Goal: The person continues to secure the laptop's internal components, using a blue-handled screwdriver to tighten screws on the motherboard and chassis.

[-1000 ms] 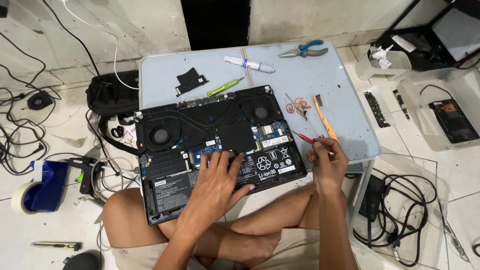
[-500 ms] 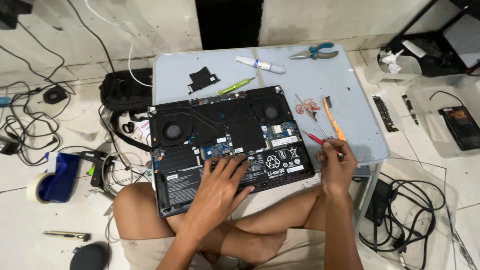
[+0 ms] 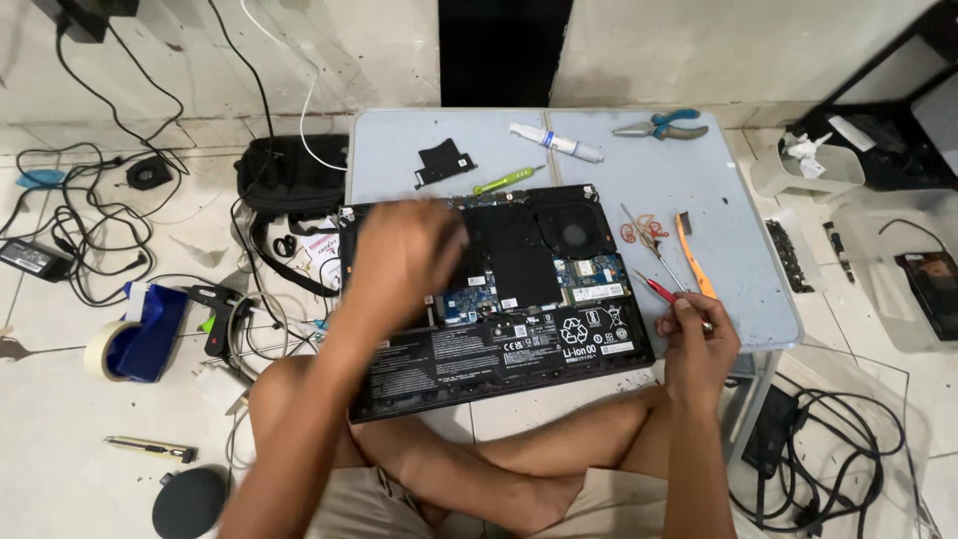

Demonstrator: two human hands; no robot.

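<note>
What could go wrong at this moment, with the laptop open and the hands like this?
1. The left hand passes low over the bare board of the laptop; it might bump small parts.
2. The right hand holds a red screwdriver beside the laptop; its tip could slip and scratch the battery.
3. The laptop overhangs the table near the knees, so a push may tip it.

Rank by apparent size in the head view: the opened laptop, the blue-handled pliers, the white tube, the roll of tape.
1. Opened laptop, by far the largest.
2. Roll of tape.
3. Blue-handled pliers and white tube look about alike in length; no clear order between them.
</note>
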